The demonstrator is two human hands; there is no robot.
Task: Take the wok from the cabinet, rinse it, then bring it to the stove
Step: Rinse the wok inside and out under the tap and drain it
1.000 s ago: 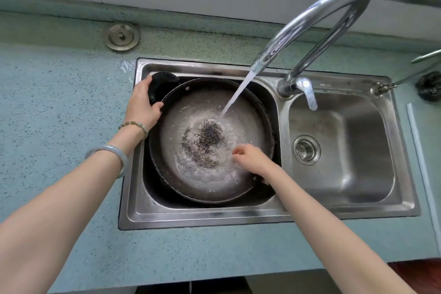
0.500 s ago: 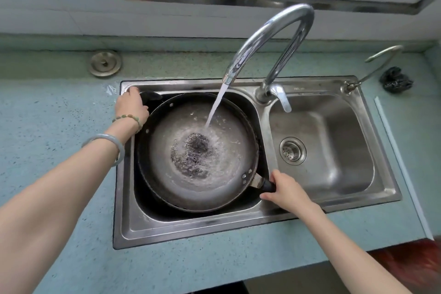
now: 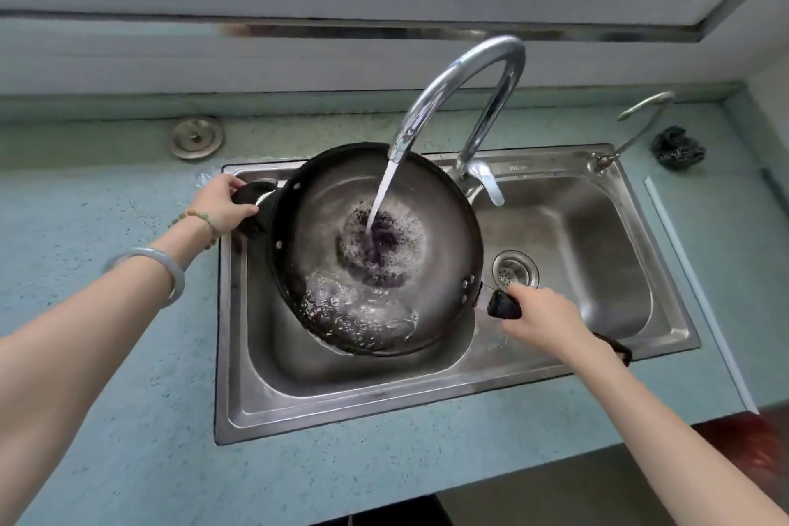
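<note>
Gripping the wok [image 3: 444,226]: left hand [image 3: 222,207], right hand [image 3: 542,320]; sink stamp [image 3: 518,169] unreadable.

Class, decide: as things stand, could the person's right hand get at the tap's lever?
Probably not yet: the right hand grips the wok's long handle. Once it lets go, the way over the right basin to the tap lever looks free.

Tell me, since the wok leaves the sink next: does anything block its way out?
The faucet spout arches over the wok, water running into it. The left hand and right hand grip its handles. The stove is not in view.
</note>
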